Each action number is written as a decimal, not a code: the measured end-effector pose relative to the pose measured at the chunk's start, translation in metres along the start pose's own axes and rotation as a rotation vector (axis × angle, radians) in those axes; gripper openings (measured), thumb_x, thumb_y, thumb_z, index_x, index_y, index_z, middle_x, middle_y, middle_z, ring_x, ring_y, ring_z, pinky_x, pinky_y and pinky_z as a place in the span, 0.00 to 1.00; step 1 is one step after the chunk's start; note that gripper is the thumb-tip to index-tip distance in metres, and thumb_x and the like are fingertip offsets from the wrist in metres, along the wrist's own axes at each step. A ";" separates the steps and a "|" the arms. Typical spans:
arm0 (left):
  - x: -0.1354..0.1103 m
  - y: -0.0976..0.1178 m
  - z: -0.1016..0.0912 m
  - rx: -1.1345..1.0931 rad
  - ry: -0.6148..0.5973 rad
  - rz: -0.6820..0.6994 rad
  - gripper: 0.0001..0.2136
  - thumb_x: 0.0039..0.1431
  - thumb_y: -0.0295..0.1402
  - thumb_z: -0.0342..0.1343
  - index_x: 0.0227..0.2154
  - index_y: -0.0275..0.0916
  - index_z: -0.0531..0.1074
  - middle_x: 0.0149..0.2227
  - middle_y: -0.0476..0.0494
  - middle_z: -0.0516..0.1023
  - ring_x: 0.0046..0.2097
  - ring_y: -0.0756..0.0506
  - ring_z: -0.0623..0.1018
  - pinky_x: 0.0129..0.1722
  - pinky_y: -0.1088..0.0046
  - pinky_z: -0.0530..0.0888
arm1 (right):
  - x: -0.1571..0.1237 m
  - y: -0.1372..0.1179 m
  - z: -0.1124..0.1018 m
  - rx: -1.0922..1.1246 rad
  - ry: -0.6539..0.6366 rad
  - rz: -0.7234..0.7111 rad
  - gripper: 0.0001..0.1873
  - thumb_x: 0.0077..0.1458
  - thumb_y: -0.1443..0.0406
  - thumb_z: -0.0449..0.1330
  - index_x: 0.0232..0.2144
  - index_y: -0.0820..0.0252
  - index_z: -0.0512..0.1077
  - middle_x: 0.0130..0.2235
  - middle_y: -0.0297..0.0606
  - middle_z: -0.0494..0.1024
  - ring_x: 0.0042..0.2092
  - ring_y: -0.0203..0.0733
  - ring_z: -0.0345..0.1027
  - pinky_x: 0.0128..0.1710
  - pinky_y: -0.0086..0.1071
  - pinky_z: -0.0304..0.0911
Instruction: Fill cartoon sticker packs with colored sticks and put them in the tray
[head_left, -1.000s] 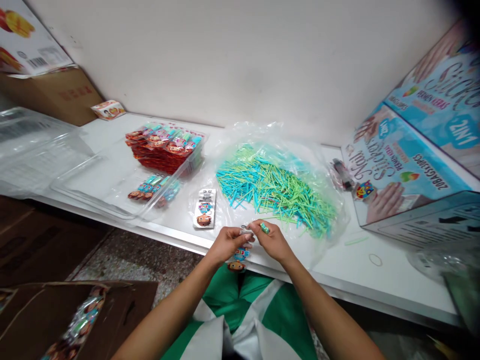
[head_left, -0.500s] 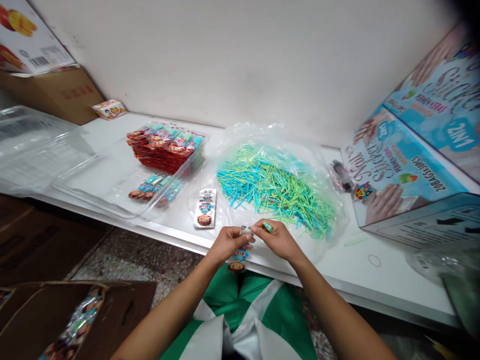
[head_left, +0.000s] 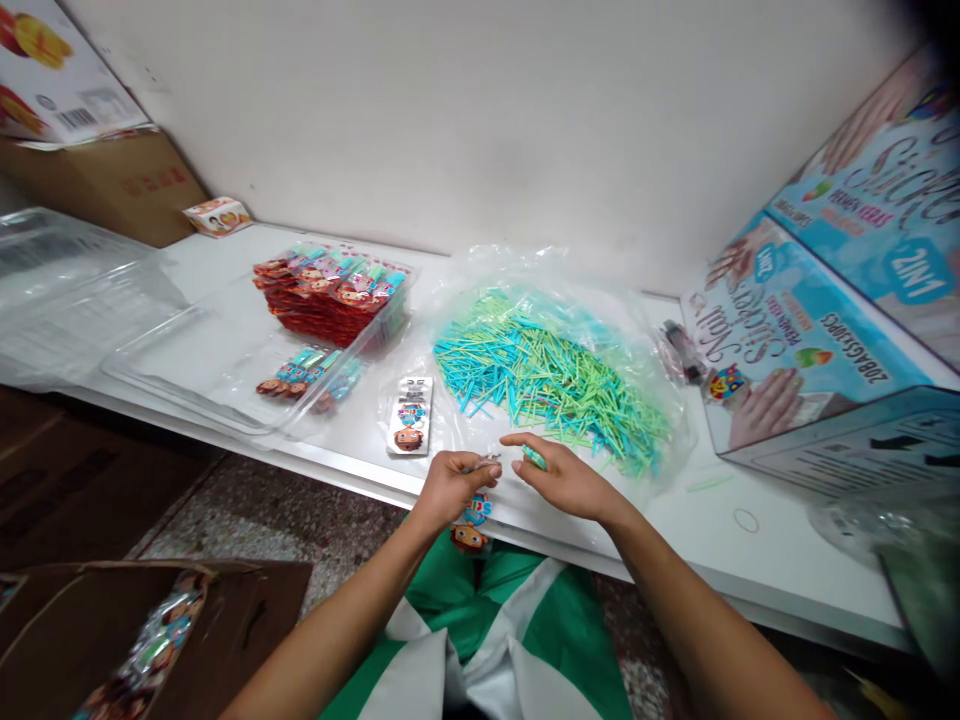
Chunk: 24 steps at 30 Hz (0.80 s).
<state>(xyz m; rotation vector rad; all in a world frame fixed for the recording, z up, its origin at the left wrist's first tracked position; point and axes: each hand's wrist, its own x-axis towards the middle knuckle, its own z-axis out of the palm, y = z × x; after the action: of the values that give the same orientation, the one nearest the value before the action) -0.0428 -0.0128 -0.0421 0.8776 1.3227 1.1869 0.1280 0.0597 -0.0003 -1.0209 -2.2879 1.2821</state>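
Note:
My left hand (head_left: 451, 488) is closed on the top end of a small printed packet (head_left: 470, 536), which hangs at the table's front edge with its cartoon face downward. Just to the right, my right hand (head_left: 568, 482) has its index finger and thumb apart, while its curled fingers hold a few green and blue sticks (head_left: 534, 457). Beyond the hands, a heap of thin green and blue sticks (head_left: 540, 370) lies on a clear plastic bag (head_left: 679, 425). Flat printed packets (head_left: 409, 418) lie left of the heap, apart from both hands.
Left, a clear plastic tray (head_left: 187, 412) holds stacked red packets (head_left: 319, 305) and several packets with sticks (head_left: 296, 372). Nail sticker boxes (head_left: 795, 350) stand at right, near a rubber band (head_left: 746, 520). An open carton (head_left: 255, 620) with packets sits below, left of the table.
My right hand has moved away from the packet's top, its finger and thumb parting. My left hand keeps the packet, shifted very slightly left.

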 end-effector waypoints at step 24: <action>-0.009 0.011 -0.005 0.987 -0.034 0.639 0.08 0.52 0.27 0.51 0.34 0.38 0.73 0.33 0.41 0.77 0.38 0.43 0.73 0.46 0.64 0.63 | 0.014 -0.003 0.003 -0.482 -0.332 0.038 0.43 0.42 0.68 0.54 0.61 0.72 0.50 0.36 0.50 0.78 0.34 0.49 0.70 0.27 0.31 0.57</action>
<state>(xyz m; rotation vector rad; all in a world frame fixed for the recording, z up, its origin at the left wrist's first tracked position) -0.0476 -0.0202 -0.0299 2.1349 1.6671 0.9119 0.1154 0.0669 0.0000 -1.0609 -2.9399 0.9905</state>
